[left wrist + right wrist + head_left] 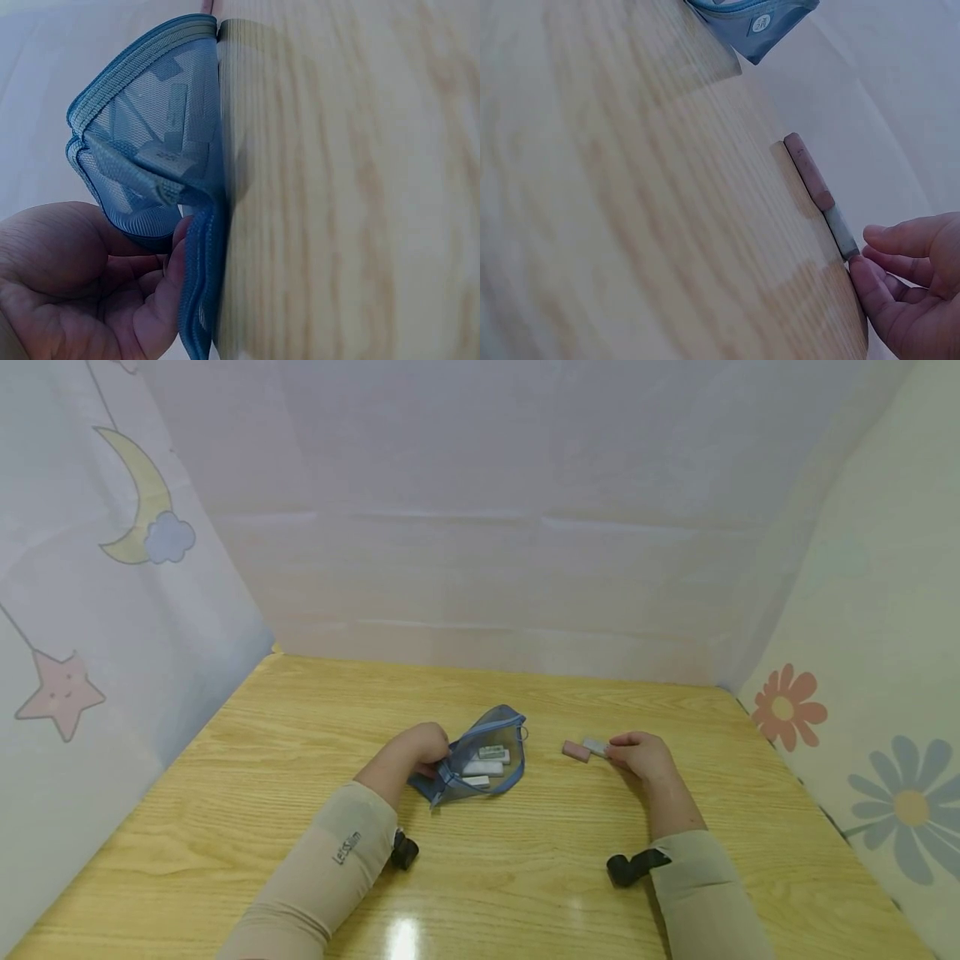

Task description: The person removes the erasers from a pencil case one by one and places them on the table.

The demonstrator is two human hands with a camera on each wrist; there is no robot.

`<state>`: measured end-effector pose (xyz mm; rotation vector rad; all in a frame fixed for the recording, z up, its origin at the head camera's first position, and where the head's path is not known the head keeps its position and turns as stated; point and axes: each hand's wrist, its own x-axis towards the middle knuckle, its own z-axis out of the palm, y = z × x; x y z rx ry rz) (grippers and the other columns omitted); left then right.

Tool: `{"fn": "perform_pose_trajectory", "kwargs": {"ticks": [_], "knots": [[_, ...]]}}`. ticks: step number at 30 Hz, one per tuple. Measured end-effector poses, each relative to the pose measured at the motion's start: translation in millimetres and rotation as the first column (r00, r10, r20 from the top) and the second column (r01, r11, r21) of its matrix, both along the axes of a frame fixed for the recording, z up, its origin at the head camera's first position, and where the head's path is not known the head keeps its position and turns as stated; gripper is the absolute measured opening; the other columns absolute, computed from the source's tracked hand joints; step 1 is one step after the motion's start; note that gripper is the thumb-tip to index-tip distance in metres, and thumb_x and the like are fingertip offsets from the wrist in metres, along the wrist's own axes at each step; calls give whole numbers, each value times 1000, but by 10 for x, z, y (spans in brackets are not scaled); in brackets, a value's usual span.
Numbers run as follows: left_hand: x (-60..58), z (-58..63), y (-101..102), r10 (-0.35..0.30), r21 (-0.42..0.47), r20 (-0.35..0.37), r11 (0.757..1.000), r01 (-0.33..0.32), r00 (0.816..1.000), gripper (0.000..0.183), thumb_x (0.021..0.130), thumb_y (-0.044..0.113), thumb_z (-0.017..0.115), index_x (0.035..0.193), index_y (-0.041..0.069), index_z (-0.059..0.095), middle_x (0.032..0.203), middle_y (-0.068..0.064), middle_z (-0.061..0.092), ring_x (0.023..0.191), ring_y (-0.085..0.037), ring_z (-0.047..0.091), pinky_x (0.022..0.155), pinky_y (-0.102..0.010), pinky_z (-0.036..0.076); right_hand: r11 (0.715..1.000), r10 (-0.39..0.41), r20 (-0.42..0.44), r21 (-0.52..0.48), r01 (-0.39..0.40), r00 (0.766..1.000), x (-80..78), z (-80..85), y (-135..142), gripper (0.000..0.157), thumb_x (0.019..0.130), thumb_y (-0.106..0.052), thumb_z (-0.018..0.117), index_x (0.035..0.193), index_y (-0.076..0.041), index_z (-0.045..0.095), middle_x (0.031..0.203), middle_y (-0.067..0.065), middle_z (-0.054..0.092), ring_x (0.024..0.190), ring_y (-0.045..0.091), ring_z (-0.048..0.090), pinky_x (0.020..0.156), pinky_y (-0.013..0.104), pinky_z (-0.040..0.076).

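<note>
A blue mesh zip pouch point(498, 724) lies on the table with its mouth open to the right. My left hand point(423, 750) grips its near left end, fingers curled on the zipped edge in the left wrist view. Several white and pale rectangular blocks point(482, 768) show through the mesh. To the right of the pouch, a pink block point(575, 751) and a grey block point(596, 747) lie end to end. My right hand point(642, 753) is at the grey block's right end; in the right wrist view a fingertip touches that end, with the thumb point(885, 236) apart above.
The wood-grain table point(510, 877) runs back to a pale cloth wall point(480, 568). Printed cloth stands along both sides, with a moon point(138, 485) on the left and flowers point(911, 806) on the right. Black wrist cameras point(405, 850) sit on both sleeves.
</note>
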<state>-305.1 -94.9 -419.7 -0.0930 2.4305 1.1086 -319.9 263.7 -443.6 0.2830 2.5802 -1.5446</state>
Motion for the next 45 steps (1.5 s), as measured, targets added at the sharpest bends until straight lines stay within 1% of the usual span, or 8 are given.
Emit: {"fn": "perform_pose_trajectory", "kwargs": {"ticks": [9, 15, 18, 21, 27, 31, 38, 45], "knots": [[-12, -8, -1, 7, 11, 5, 1000, -7, 1000, 14, 92, 0, 47, 94, 0, 60, 79, -8, 49, 68, -19, 57, 60, -29, 55, 1000, 0, -2, -27, 0, 1000, 14, 32, -8, 36, 88, -11, 61, 120, 4, 53, 110, 16, 55, 80, 9, 58, 69, 18, 50], [-16, -11, -3, 6, 9, 8, 1000, -6, 1000, 13, 92, 1, 47, 93, 0, 61, 80, -8, 50, 69, -19, 57, 61, -29, 55, 999, 30, -43, 26, -29, 999, 45, 99, -24, 35, 90, -14, 59, 120, 4, 53, 101, 12, 60, 76, 10, 60, 68, 19, 50], [-16, -9, -10, 4, 4, 7, 1000, -4, 1000, 14, 92, 1, 47, 97, 0, 61, 81, -8, 50, 70, -19, 57, 61, -29, 55, 996, 56, -61, 72, -52, 997, 70, 145, -65, 35, 90, -18, 58, 119, 2, 55, 104, 13, 60, 82, 13, 60, 73, 23, 49], [-17, -7, -7, 0, -3, 5, 1000, 0, 1000, 15, 92, 1, 47, 98, 0, 61, 82, -8, 51, 69, -19, 58, 61, -29, 55, 990, 101, -83, 105, -93, 991, 97, 185, -116, 36, 91, -20, 58, 119, 2, 54, 109, 16, 59, 90, 22, 60, 80, 31, 49], [-11, -1, 4, -6, -14, -3, 1000, 6, 1000, 13, 92, 1, 47, 91, 1, 60, 79, -8, 50, 68, -19, 58, 60, -28, 55, 986, 146, -103, 92, -136, 984, 144, 251, -240, 37, 89, -21, 59, 119, 2, 54, 111, 18, 58, 102, 32, 54, 89, 43, 44], [-3, 3, -1, -14, -8, -7, 1000, 13, 1000, 12, 93, 2, 47, 91, 1, 59, 79, -7, 48, 69, -19, 54, 61, -28, 55, 982, 179, -119, 89, -169, 977, 159, 271, -326, 38, 88, -21, 61, 118, 2, 55, 109, 17, 58, 105, 31, 50, 90, 44, 41], [1, -2, -12, -21, -1, -14, 1000, 21, 1000, 12, 93, 2, 47, 91, 2, 59, 79, -6, 47, 69, -19, 52, 61, -28, 55, 975, 221, -117, 25, -220, 968, 191, 282, -507, 42, 85, -17, 66, 119, 4, 53, 107, 18, 60, 96, 29, 59, 86, 43, 47], [-9, -5, -11, -17, 1, -12, 1000, 17, 1000, 13, 93, 2, 47, 95, 0, 59, 80, -7, 47, 69, -19, 52, 60, -28, 55, 970, 240, -107, 64, -234, 965, 211, 313, -671, 34, 86, -16, 63, 115, 2, 57, 102, 12, 61, 89, 19, 59, 81, 38, 51]]}}
